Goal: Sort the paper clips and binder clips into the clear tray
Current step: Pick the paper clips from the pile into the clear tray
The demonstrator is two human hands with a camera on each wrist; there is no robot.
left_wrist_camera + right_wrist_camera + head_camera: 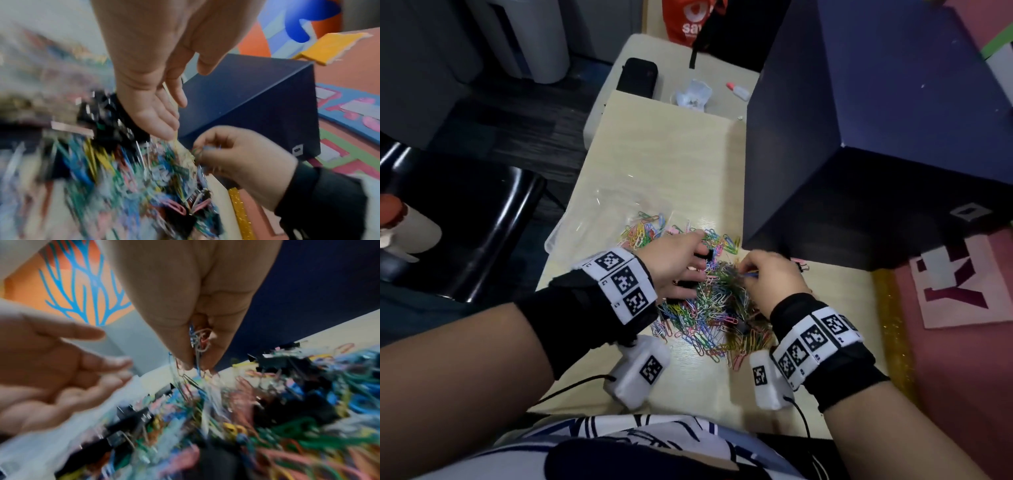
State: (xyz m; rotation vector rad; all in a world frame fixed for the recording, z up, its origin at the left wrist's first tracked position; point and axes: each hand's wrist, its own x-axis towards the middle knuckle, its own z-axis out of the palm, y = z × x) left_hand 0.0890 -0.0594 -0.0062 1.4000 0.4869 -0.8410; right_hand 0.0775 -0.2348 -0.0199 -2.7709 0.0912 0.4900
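Observation:
A heap of coloured paper clips mixed with black binder clips lies on the light wooden table. Behind it on the left stands the clear tray, with some paper clips in its near end. My left hand rests on the heap's left side, fingers spread and straight, holding nothing. In the left wrist view it hangs open over the blurred heap. My right hand pinches a small bunch of paper clips just above the heap.
A big dark blue box stands right of the heap, close to my right hand. At the table's far end lie a black case, crumpled plastic and a small bottle. A black chair is to the left.

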